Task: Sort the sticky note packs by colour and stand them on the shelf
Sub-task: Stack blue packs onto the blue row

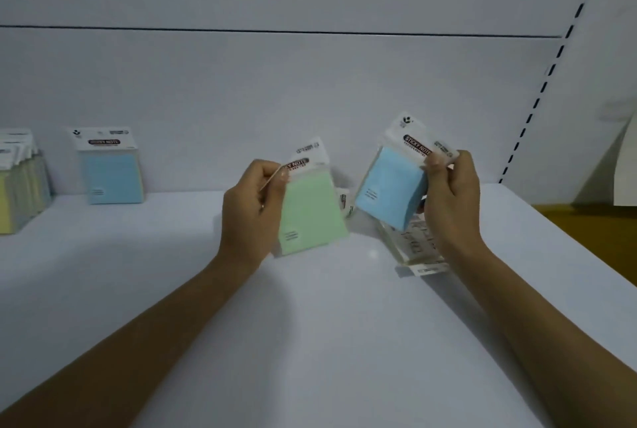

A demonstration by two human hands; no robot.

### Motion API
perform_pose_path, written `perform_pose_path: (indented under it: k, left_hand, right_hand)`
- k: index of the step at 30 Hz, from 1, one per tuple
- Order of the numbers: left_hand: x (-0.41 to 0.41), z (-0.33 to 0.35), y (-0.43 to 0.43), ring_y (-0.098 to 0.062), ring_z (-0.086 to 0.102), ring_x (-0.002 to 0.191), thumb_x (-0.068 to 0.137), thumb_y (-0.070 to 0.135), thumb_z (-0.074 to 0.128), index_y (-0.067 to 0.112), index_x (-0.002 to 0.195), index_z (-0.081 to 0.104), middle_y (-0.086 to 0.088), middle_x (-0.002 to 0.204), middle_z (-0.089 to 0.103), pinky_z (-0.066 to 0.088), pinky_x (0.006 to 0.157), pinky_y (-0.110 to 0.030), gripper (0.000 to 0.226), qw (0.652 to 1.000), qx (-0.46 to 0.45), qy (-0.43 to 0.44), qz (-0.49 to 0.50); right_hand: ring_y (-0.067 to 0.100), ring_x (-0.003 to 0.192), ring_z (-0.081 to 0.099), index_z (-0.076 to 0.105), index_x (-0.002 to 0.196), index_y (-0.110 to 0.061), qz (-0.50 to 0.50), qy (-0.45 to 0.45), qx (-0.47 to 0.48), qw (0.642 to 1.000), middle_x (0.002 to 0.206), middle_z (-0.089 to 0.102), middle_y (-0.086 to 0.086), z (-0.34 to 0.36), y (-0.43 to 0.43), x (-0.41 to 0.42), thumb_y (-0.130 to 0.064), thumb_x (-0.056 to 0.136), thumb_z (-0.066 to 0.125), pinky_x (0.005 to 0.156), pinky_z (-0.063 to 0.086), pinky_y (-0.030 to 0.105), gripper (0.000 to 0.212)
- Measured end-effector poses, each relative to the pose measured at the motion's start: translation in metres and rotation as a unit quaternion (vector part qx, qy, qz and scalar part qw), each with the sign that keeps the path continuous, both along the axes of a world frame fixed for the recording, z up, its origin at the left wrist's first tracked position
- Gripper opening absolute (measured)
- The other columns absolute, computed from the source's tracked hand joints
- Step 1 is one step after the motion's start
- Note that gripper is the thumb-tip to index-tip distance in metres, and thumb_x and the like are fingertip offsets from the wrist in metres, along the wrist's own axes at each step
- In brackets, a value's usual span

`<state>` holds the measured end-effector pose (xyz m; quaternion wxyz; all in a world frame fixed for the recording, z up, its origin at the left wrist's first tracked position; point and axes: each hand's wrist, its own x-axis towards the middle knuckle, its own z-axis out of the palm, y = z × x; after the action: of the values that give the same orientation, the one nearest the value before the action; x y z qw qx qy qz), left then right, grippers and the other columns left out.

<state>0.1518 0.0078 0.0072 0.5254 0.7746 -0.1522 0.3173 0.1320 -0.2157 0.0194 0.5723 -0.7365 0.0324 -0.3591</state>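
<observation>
At the far left, a row of thin sticky note packs [17, 183] is standing on the flat white shelf [310, 324]. The front one is looking pale yellow, and the ones behind are too blurry to tell, so some sorting is looking done. Just to the right, 1 square pale blue pack with a white header card [112, 169] is standing alone and leaning on the white back wall. I am guessing this is the start of the blue group. In the middle, the left hand [250, 210] is pinching the header card of a square pale green pack [310, 214] between thumb and curled fingers, and the pack is hanging tilted above the shelf. Behind it, a small bit of another pack [345, 202] is peeking out. Next, the right hand [451, 200] is pinching the header card of a second pale blue pack [389, 183] and holding it up, tilted too. Under that hand, a little pile of packs [417, 248] is lying flat on the shelf, and I cannot tell their colours or how many. So the job is looking partly done. The 2 held packs are needing places, and the flat pile is waiting.
</observation>
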Motion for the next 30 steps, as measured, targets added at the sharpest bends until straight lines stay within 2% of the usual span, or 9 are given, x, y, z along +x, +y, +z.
perform_pose_path:
  k: [5, 10, 12, 15, 19, 22, 25, 28, 30]
  left_hand:
    - [-0.001, -0.011, -0.005, -0.020, 0.067, 0.076, 0.078, 0.056, 0.051, 0.038, 0.100, 0.047, 0.005, 0.086, 0.069, 0.056, 0.072, -0.045, 0.029, 0.996, 0.037, 0.084, -0.015]
    - [-0.010, -0.009, -0.008, -0.003, 0.068, 0.079, 0.066, 0.029, 0.083, 0.059, 0.112, 0.037, 0.026, 0.093, 0.063, 0.057, 0.074, -0.024, 0.072, 0.984, 0.076, 0.106, -0.125]
    - [-0.011, -0.010, -0.009, -0.008, 0.069, 0.079, 0.068, 0.028, 0.082, 0.061, 0.118, 0.032, 0.023, 0.092, 0.065, 0.057, 0.075, -0.030, 0.079, 0.983, 0.118, 0.088, -0.107]
    - [-0.009, -0.010, -0.009, -0.016, 0.069, 0.088, 0.071, 0.031, 0.079, 0.055, 0.126, 0.028, 0.015, 0.099, 0.064, 0.056, 0.080, -0.036, 0.078, 0.987, 0.124, 0.076, -0.072]
    - [-0.017, -0.008, -0.010, -0.015, 0.062, 0.103, 0.078, 0.032, 0.070, 0.036, 0.137, 0.035, 0.018, 0.124, 0.057, 0.043, 0.083, -0.018, 0.069, 0.977, 0.208, 0.036, -0.016]
    - [-0.023, -0.008, -0.014, -0.023, 0.061, 0.103, 0.081, 0.026, 0.061, 0.033, 0.138, 0.034, 0.009, 0.133, 0.050, 0.047, 0.081, -0.030, 0.064, 0.961, 0.274, 0.024, -0.029]
    - [-0.030, -0.003, -0.010, -0.030, 0.063, 0.089, 0.081, 0.020, 0.057, 0.026, 0.138, 0.039, -0.002, 0.125, 0.053, 0.050, 0.068, -0.036, 0.060, 0.946, 0.323, -0.025, -0.004]
    - [-0.042, 0.001, -0.002, -0.028, 0.064, 0.086, 0.083, 0.022, 0.060, 0.032, 0.145, 0.024, -0.001, 0.120, 0.060, 0.053, 0.074, -0.037, 0.072, 0.961, 0.276, 0.005, 0.031]
    - [-0.048, 0.001, 0.007, -0.020, 0.065, 0.079, 0.082, 0.022, 0.065, 0.037, 0.146, 0.016, 0.007, 0.103, 0.063, 0.055, 0.074, -0.033, 0.081, 0.979, 0.192, 0.068, 0.026]
  right_hand:
    - [0.011, 0.074, 0.058, 0.044, 0.083, -0.020, 0.035, 0.024, 0.022, 0.999, 0.080, 0.059, -0.007, -0.003, 0.006, 0.000, -0.030, 0.099, 0.042, 0.065, 0.047, 0.029, 0.019]
    - [-0.011, 0.063, 0.054, 0.040, 0.089, -0.020, -0.048, -0.097, -0.078, 0.991, 0.071, 0.052, -0.016, 0.001, 0.016, -0.012, -0.026, 0.101, 0.039, 0.053, 0.039, 0.007, 0.013]
    - [-0.008, 0.062, 0.053, 0.039, 0.092, -0.026, -0.044, -0.128, -0.145, 0.980, 0.069, 0.050, -0.019, -0.004, 0.025, -0.018, -0.031, 0.099, 0.038, 0.053, 0.037, 0.009, 0.008]
    - [0.003, 0.067, 0.057, 0.048, 0.104, -0.030, 0.031, -0.071, -0.272, 0.959, 0.079, 0.056, -0.017, -0.016, 0.036, -0.020, -0.042, 0.092, 0.047, 0.061, 0.048, 0.021, 0.016]
    - [0.007, 0.084, 0.061, 0.051, 0.114, -0.032, 0.088, -0.027, -0.275, 0.957, 0.102, 0.062, -0.013, -0.022, 0.029, -0.017, -0.048, 0.082, 0.058, 0.073, 0.054, 0.028, 0.037]
    - [0.005, 0.088, 0.060, 0.041, 0.113, -0.040, 0.132, 0.047, -0.305, 0.942, 0.106, 0.061, -0.012, -0.022, 0.024, -0.019, -0.055, 0.076, 0.059, 0.072, 0.052, 0.027, 0.044]
    - [0.011, 0.085, 0.056, 0.042, 0.119, -0.031, 0.110, 0.078, -0.343, 0.930, 0.105, 0.058, -0.010, -0.017, 0.035, -0.027, -0.054, 0.080, 0.063, 0.070, 0.041, 0.023, 0.051]
    - [0.015, 0.089, 0.054, 0.037, 0.127, -0.024, 0.109, 0.099, -0.323, 0.935, 0.106, 0.053, -0.010, -0.005, 0.048, -0.029, -0.047, 0.080, 0.066, 0.073, 0.046, 0.031, 0.060]
    - [0.020, 0.093, 0.059, 0.039, 0.123, -0.018, 0.125, 0.118, -0.228, 0.958, 0.107, 0.058, -0.004, 0.002, 0.057, -0.026, -0.040, 0.074, 0.076, 0.078, 0.053, 0.041, 0.065]
